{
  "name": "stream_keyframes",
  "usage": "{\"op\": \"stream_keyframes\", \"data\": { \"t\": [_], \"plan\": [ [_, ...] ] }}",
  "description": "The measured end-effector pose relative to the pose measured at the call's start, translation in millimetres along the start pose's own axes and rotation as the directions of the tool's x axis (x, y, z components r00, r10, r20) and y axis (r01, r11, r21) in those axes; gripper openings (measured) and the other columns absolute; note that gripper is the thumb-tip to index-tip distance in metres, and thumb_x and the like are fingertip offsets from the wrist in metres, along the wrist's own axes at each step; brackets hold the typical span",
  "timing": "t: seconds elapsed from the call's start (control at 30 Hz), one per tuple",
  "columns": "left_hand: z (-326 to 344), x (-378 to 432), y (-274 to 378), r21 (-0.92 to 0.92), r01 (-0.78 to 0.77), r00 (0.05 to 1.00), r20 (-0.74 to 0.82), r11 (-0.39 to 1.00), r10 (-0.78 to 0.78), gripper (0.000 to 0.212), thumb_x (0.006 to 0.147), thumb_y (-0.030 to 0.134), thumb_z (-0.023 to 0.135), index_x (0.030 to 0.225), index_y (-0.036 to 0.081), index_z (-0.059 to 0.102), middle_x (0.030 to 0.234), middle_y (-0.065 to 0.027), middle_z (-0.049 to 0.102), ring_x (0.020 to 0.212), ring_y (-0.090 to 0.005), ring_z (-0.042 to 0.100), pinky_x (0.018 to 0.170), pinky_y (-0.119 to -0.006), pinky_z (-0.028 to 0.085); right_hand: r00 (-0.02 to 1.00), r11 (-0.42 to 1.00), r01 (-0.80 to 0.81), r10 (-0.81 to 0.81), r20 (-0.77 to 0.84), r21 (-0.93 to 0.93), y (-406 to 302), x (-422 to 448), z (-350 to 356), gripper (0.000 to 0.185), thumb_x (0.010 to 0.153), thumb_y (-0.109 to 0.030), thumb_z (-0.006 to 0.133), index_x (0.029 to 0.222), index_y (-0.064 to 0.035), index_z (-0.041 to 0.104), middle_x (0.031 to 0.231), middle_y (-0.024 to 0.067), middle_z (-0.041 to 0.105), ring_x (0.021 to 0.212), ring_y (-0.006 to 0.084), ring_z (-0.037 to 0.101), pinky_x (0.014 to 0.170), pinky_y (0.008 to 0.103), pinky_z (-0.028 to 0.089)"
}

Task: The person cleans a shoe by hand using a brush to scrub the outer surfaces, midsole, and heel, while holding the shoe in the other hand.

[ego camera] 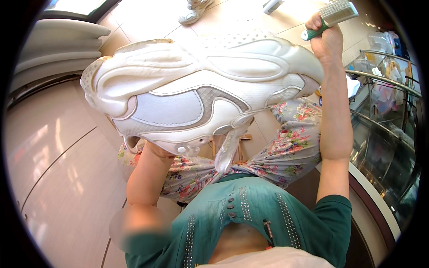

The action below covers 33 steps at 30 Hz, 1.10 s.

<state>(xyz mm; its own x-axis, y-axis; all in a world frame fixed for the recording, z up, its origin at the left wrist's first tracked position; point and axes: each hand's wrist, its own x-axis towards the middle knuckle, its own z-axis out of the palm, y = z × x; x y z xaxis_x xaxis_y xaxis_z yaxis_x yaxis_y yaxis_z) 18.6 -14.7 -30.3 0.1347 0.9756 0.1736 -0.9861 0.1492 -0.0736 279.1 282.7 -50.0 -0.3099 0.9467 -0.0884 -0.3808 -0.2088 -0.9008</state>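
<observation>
A white and pale grey sports shoe [201,90] fills the middle of the view, held sideways close to the camera with its sole edge towards the top. Yellowish brown stains mark the sole's rim at the upper left. My left hand [160,150] reaches up inside or behind the shoe opening; the shoe hides most of its fingers. At the upper right my right hand [323,37] grips the green handle of a scrubbing brush [338,14], whose pale bristles face up, apart from the shoe. A loose strap [229,150] hangs from the shoe.
Another shoe [191,15] stands on the tiled floor [150,21] at the top. A white and grey object [273,6] lies near it. Metal rails [385,80] with plastic bags [385,97] are at the right. Pale stacked panels [60,43] stand at the upper left.
</observation>
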Motion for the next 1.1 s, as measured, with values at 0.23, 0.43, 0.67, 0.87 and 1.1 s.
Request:
{"op": "stream_keyframes", "data": {
  "t": [0.23, 0.43, 0.67, 0.87, 1.1],
  "plan": [
    [-0.6, -1.0, -0.7, -0.005, 0.002, 1.0, 0.01, 1.0, -0.002, 0.069, 0.094, 0.053, 0.043, 0.145, 0.007, 0.032, 0.149, -0.0103, 0.037, 0.137, -0.0282, 0.034, 0.114, -0.05, 0.027, 0.998, 0.999, -0.055, 0.055, 0.006, 0.001, -1.0, 1.4, -3.8, 0.019, 0.093, -0.014, 0.047, 0.075, -0.0083, 0.046, 0.067, 0.0023, 0.04, 0.064, 0.0142, 0.034, 0.066, 0.028, 0.032],
    [1.5, -1.3, -1.0, -0.008, -0.005, 1.0, 0.028, 1.0, 0.005, 0.068, 0.095, 0.052, 0.044, 0.145, 0.007, 0.034, 0.148, -0.0101, 0.038, 0.136, -0.0279, 0.036, 0.113, -0.05, 0.028, 0.991, 0.996, -0.072, 0.066, 0.113, 0.043, -1.2, 4.6, -2.4, 0.016, 0.093, -0.012, 0.047, 0.077, -0.0074, 0.046, 0.066, 0.0031, 0.04, 0.064, 0.0136, 0.035, 0.064, 0.0275, 0.031],
    [4.7, -1.7, -1.3, 0.004, -0.022, 0.999, 0.047, 1.0, 0.021, 0.066, 0.095, 0.051, 0.044, 0.144, 0.007, 0.035, 0.147, -0.0099, 0.04, 0.135, -0.0277, 0.038, 0.112, -0.05, 0.03, 0.997, 0.998, -0.03, 0.026, 0.068, 0.048, -3.1, 1.2, 3.1, 0.015, 0.094, -0.012, 0.046, 0.081, -0.005, 0.047, 0.065, 0.0049, 0.042, 0.062, 0.0147, 0.036, 0.06, 0.028, 0.032],
    [1.2, -1.0, -3.7, 0.046, -0.032, 0.999, 0.021, 0.998, 0.031, 0.065, 0.096, 0.05, 0.045, 0.143, 0.006, 0.036, 0.146, -0.0097, 0.042, 0.134, -0.0274, 0.04, 0.111, -0.05, 0.032, 0.995, 1.0, 0.012, -0.013, -0.097, -0.013, -6.3, -5.7, 21.4, 0.014, 0.093, -0.008, 0.046, 0.08, -0.004, 0.047, 0.065, 0.0046, 0.043, 0.062, 0.0143, 0.037, 0.06, 0.0277, 0.032],
    [2.7, 20.2, -1.1, 0.257, -0.015, 0.99, -0.131, 0.966, 0.05, 0.063, 0.096, 0.048, 0.046, 0.142, 0.006, 0.038, 0.145, -0.0098, 0.044, 0.133, -0.0273, 0.042, 0.11, -0.05, 0.034, 0.944, 0.893, 0.286, -0.325, -0.059, -0.347, -7.9, -30.8, 52.9, 0.012, 0.092, -0.012, 0.054, 0.09, -0.0034, 0.061, 0.076, 0.0029, 0.058, 0.07, 0.0101, 0.053, 0.064, 0.0257, 0.042]
  ]
}}
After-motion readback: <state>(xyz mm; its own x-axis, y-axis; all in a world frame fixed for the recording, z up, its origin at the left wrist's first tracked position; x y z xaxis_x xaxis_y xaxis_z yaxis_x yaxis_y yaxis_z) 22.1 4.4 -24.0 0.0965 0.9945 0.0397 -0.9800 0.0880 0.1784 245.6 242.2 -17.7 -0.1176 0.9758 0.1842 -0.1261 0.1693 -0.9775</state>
